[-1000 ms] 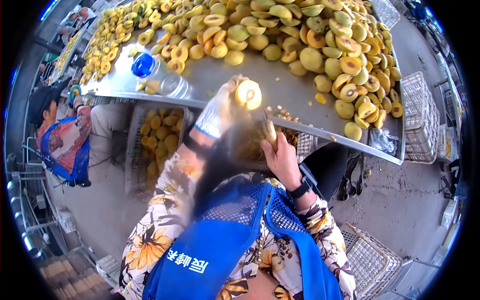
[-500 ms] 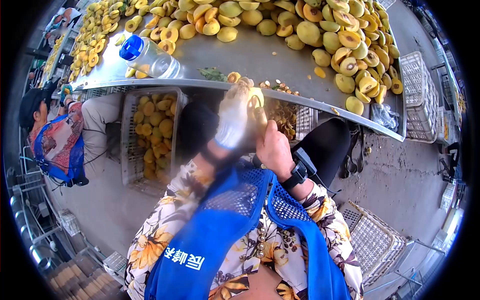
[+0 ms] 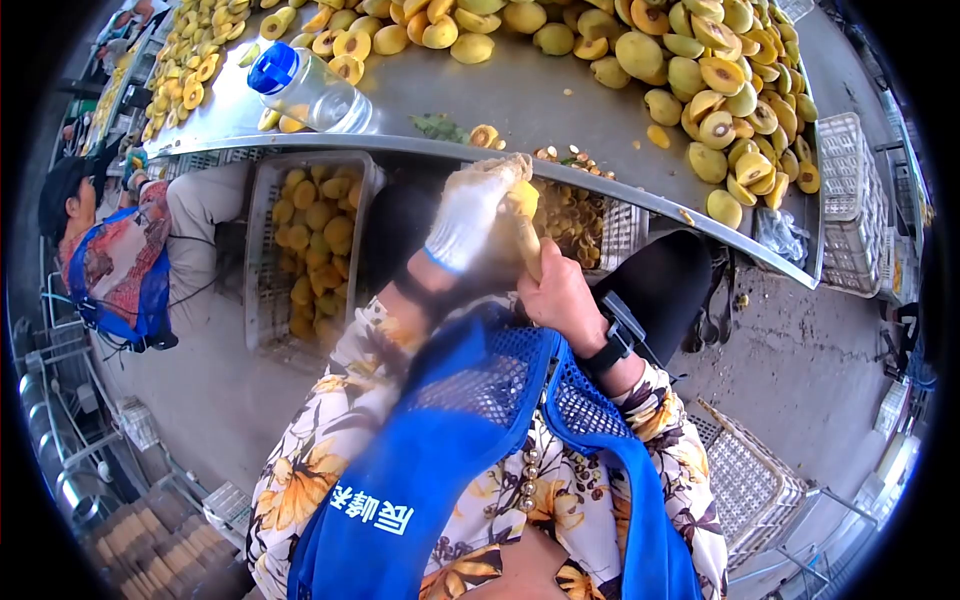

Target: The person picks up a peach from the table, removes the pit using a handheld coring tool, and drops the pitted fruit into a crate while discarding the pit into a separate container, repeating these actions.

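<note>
My left hand (image 3: 474,212), in a whitish knitted glove, is closed round a yellow fruit (image 3: 522,198) just below the table's front edge. My bare right hand (image 3: 560,297) grips the wooden-looking handle of a tool (image 3: 528,248), whose upper end meets the fruit; its tip is hidden. A halved fruit (image 3: 484,136) lies on the metal table (image 3: 520,88) above my gloved hand, beside a green leaf and small scattered pieces. Beneath the table edge, a crate (image 3: 622,232) holds many small brownish pieces.
A blue-capped clear bottle (image 3: 340,103) lies on the table before heaps of yellow fruit halves (image 3: 740,120). A fruit-filled crate (image 3: 262,230) is at left, near a seated person (image 3: 115,260). White crates (image 3: 850,200) stand at right, another (image 3: 750,480) at lower right.
The view has shifted slightly. My hands remain together at the fruit, with the tool's handle now more clearly visible between them and my right hand slightly lower and to the right.
</note>
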A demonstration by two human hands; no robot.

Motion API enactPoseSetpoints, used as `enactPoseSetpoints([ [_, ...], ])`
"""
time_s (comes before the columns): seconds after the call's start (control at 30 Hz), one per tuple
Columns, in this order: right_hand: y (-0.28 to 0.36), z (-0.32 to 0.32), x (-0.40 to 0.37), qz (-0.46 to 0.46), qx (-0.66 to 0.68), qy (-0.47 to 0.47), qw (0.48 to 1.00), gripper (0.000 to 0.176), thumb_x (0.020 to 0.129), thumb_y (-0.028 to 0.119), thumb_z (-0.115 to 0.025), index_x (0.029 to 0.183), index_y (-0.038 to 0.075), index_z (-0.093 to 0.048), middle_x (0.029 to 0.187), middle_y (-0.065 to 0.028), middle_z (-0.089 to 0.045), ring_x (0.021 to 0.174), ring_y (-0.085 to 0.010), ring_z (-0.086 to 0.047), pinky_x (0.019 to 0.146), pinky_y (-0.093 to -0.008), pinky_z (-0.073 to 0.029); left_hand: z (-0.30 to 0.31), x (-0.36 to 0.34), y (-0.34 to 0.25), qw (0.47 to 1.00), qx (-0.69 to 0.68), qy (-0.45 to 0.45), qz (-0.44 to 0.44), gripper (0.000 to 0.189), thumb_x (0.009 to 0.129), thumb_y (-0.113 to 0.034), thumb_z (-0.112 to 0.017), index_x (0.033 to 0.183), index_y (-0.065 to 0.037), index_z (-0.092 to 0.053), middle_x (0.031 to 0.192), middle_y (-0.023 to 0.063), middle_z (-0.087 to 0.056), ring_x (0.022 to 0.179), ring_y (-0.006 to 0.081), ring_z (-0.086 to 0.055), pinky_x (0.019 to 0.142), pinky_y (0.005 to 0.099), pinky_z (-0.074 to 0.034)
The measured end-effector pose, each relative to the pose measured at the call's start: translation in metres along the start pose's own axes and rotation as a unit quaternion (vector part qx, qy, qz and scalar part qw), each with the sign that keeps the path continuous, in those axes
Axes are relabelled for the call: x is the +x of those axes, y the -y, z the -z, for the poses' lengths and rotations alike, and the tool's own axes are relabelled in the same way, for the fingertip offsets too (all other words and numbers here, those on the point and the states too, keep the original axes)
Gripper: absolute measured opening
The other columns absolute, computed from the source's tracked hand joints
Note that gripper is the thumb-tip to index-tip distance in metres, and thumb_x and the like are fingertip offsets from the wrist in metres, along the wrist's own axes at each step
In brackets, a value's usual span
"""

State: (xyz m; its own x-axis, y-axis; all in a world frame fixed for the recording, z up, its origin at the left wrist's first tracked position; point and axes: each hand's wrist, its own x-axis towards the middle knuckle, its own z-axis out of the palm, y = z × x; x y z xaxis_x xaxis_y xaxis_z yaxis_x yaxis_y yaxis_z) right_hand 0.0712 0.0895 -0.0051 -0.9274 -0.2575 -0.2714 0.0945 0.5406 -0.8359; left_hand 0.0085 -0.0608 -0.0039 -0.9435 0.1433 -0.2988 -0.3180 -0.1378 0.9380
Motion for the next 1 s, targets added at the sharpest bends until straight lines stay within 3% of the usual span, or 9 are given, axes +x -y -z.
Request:
enactPoseSetpoints([
  [0.07, 0.0, 0.002, 0.002, -0.011, 0.031, -0.008, 0.999, 0.02, 0.078, 0.01, -0.052, 0.091, -0.004, -0.048, 0.076, -0.0299, -0.058, 0.076, -0.0458, -0.057, 0.067, -0.0433, -0.047, 0.002, 0.003, -0.003, 0.999, 0.035, 0.018, 0.012, 0.03, 0.093, -0.022, -0.046, 0.112, -0.001, -0.057, 0.097, 0.005, -0.062, 0.083, 0.011, -0.058, 0.069, 0.0204, -0.047],
  [0.27, -0.003, -0.004, 0.003, -0.017, 0.075, -0.039, 0.996, 0.022, 0.077, 0.01, -0.052, 0.094, -0.005, -0.05, 0.076, -0.0274, -0.058, 0.076, -0.0416, -0.06, 0.068, -0.0399, -0.047, 0.004, 0.001, 0.01, 0.93, -0.347, 0.096, 0.077, 0.036, 0.093, -0.026, -0.05, 0.121, -0.004, -0.05, 0.104, 0.0067, -0.058, 0.086, 0.0138, -0.057, 0.076, 0.0256, -0.049],
  [0.3, -0.004, -0.008, 0.003, -0.027, 0.065, -0.039, 0.997, 0.022, 0.077, 0.01, -0.052, 0.094, -0.005, -0.05, 0.077, -0.0276, -0.058, 0.077, -0.042, -0.06, 0.068, -0.0402, -0.047, -0.004, -0.002, 0.009, 0.939, -0.33, 0.021, 0.096, 0.033, 0.092, -0.024, -0.053, 0.116, -0.002, -0.053, 0.099, 0.0065, -0.059, 0.086, 0.0142, -0.057, 0.073, 0.027, -0.05],
  [0.4, -0.003, -0.011, 0.002, -0.055, 0.046, -0.014, 0.997, 0.024, 0.077, 0.011, -0.052, 0.095, -0.006, -0.05, 0.078, -0.0284, -0.059, 0.079, -0.043, -0.06, 0.07, -0.0413, -0.047, -0.007, -0.001, 0.019, 0.966, -0.239, -0.047, 0.082, 0.031, 0.09, -0.023, -0.055, 0.112, -0.001, -0.057, 0.093, 0.0052, -0.061, 0.082, 0.0126, -0.058, 0.069, 0.0257, -0.049],
  [0.43, -0.001, -0.01, 0.002, -0.065, 0.042, -0.005, 0.997, 0.025, 0.077, 0.011, -0.052, 0.095, -0.006, -0.05, 0.079, -0.0287, -0.059, 0.08, -0.0433, -0.059, 0.071, -0.0417, -0.047, -0.021, -0.007, 0.004, 0.978, -0.167, -0.122, 0.013, 0.026, 0.088, -0.02, -0.058, 0.106, -0.001, -0.061, 0.088, 0.0038, -0.062, 0.076, 0.01, -0.058, 0.064, 0.0235, -0.048],
  [0.53, 0.003, -0.011, -0.001, -0.06, 0.042, -0.011, 0.997, 0.026, 0.078, 0.013, -0.054, 0.096, -0.005, -0.049, 0.081, -0.0303, -0.059, 0.079, -0.0451, -0.059, 0.071, -0.0451, -0.048, -0.024, 0.0, 0.013, 0.982, -0.085, -0.161, -0.044, 0.024, 0.087, -0.018, -0.059, 0.102, 0.0, -0.062, 0.088, 0.003, -0.062, 0.073, 0.0081, -0.058, 0.062, 0.0209, -0.047],
  [0.77, -0.003, -0.017, -0.001, -0.072, 0.071, -0.005, 0.995, 0.028, 0.078, 0.016, -0.054, 0.096, -0.006, -0.049, 0.083, -0.0311, -0.058, 0.08, -0.0459, -0.059, 0.072, -0.045, -0.047, -0.018, 0.002, 0.003, 0.992, -0.029, -0.119, 0.026, 0.022, 0.086, -0.019, -0.059, 0.097, 0.0, -0.064, 0.084, 0.0021, -0.061, 0.07, 0.0063, -0.056, 0.061, 0.0194, -0.046],
  [0.87, -0.005, -0.016, 0.0, -0.07, 0.08, 0.011, 0.994, 0.029, 0.077, 0.016, -0.054, 0.095, -0.006, -0.05, 0.082, -0.0307, -0.058, 0.081, -0.0458, -0.059, 0.072, -0.0446, -0.047, -0.015, 0.002, 0.002, 0.996, -0.003, -0.088, -0.009, 0.019, 0.086, -0.019, -0.059, 0.091, -0.001, -0.065, 0.08, 0.0005, -0.061, 0.068, 0.0054, -0.055, 0.058, 0.0187, -0.044],
  [1.0, -0.004, -0.019, -0.001, -0.079, 0.064, -0.003, 0.995, 0.029, 0.076, 0.016, -0.055, 0.094, -0.007, -0.05, 0.081, -0.0301, -0.058, 0.08, -0.0454, -0.058, 0.072, -0.0444, -0.047, -0.012, 0.007, 0.016, 0.994, -0.07, -0.081, 0.017, 0.019, 0.086, -0.02, -0.06, 0.088, -0.002, -0.065, 0.077, -0.0002, -0.06, 0.066, 0.005, -0.055, 0.057, 0.0184, -0.044],
])
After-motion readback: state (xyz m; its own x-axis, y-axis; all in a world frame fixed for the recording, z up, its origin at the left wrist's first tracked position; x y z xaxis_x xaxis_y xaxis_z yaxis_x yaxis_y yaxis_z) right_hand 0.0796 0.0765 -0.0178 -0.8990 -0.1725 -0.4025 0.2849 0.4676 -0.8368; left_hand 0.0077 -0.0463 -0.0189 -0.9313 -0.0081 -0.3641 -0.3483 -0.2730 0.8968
